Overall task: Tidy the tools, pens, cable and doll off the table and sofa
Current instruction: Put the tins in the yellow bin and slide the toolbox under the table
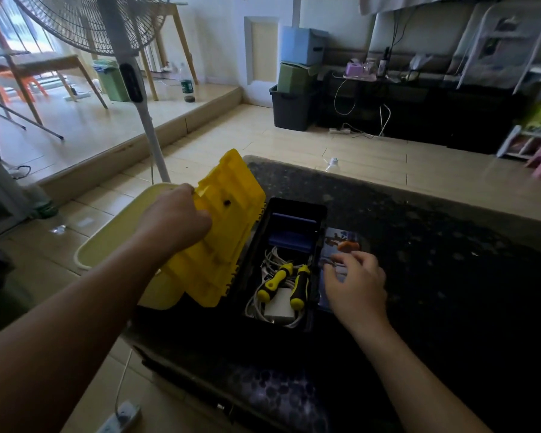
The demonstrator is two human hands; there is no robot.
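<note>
Fingers of the right hand are hanging half-open, holding nothing, over the blue packet beside the toolbox. It is looking light, flat and probably slippery, so pinching its edge seems best. Beyond, the left hand is gripping the yellow lid.

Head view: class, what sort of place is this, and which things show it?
Probably a home living room: a standing fan, stacked storage boxes and a low dark cabinet stand on a tiled floor.

Beige tiled floor steps up to a platform at left, where wooden chairs stand by a bright window. A fan stands near. Stacked boxes sit against the white wall.
</note>
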